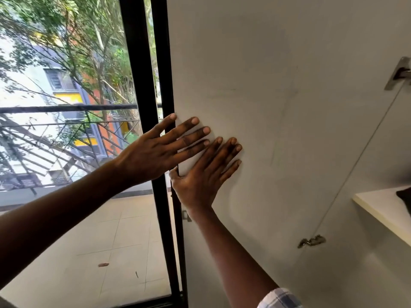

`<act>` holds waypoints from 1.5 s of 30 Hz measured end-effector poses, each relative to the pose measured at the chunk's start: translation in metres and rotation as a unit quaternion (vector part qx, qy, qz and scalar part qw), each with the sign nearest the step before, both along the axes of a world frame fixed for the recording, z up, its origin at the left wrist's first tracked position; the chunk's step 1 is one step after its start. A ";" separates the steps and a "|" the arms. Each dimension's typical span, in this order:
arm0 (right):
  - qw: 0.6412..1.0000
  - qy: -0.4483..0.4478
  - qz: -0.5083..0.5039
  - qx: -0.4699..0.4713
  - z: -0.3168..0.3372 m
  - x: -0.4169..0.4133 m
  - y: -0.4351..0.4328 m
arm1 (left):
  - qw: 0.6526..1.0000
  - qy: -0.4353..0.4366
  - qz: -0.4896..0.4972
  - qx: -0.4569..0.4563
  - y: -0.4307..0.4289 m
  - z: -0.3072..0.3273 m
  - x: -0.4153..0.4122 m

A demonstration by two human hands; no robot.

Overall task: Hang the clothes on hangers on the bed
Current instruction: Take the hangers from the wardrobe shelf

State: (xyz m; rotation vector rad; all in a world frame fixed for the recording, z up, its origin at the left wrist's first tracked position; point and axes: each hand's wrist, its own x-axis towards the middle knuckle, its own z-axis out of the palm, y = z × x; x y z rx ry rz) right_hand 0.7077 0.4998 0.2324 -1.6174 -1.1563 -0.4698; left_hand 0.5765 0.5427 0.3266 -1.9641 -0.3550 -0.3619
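Both hands lie flat against a smooth, matt white cupboard door [266, 85]. The left hand [155, 150] has its fingers straight and fanned, crossing the door's thin vertical edge, gripping nothing. The right hand [202, 176], just below it, also presses with straight fingers, its thumb resting at that edge; a blue-and-white checked cuff [280, 296] shows at the forearm. Small metal hinges [311, 241] sit along the door's far seam. To the right juts a flat cream shelf [382, 210] carrying a dark, soft-looking shape [404, 196], cropped by the frame edge, so whether it is clothing cannot be told; it is the only possible sign of the clothes. Left of the door stands a glossy black window frame [142, 63], with a thin black railing [66, 108] and pale square floor tiles [100, 230] behind the glass.
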 end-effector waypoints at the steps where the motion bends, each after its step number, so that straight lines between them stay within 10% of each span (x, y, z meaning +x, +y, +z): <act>1: 1.000 -0.002 -0.001 0.004 -0.001 0.002 0.002 | 1.000 -0.005 -0.002 -0.011 0.000 -0.002 0.002; 9: 0.995 -0.050 0.075 -0.036 -0.005 0.032 -0.036 | 0.978 -0.117 -0.033 -0.172 -0.035 -0.020 0.032; 14: 0.988 -0.025 0.142 -0.054 -0.007 0.103 -0.119 | 0.906 -0.232 -0.150 -0.322 -0.097 -0.043 0.093; 29: 0.981 0.034 -0.181 0.063 -0.014 0.358 -0.537 | 0.597 -0.168 -0.459 -0.636 -0.406 -0.093 0.385; 35: 0.928 0.140 -0.344 0.033 -0.040 0.426 -0.669 | 0.483 -0.077 -0.413 -0.768 -0.506 -0.119 0.473; 40: 0.887 0.216 -0.404 -0.050 -0.055 0.482 -0.726 | 0.247 -0.058 -0.182 -0.950 -0.554 -0.136 0.554; 41: 0.882 0.230 -0.405 -0.068 -0.055 0.492 -0.733 | 0.266 -0.048 -0.184 -0.945 -0.557 -0.142 0.570; 45: 0.856 0.242 -0.432 -0.150 -0.055 0.538 -0.754 | 0.557 0.056 -0.333 -0.758 -0.564 -0.167 0.642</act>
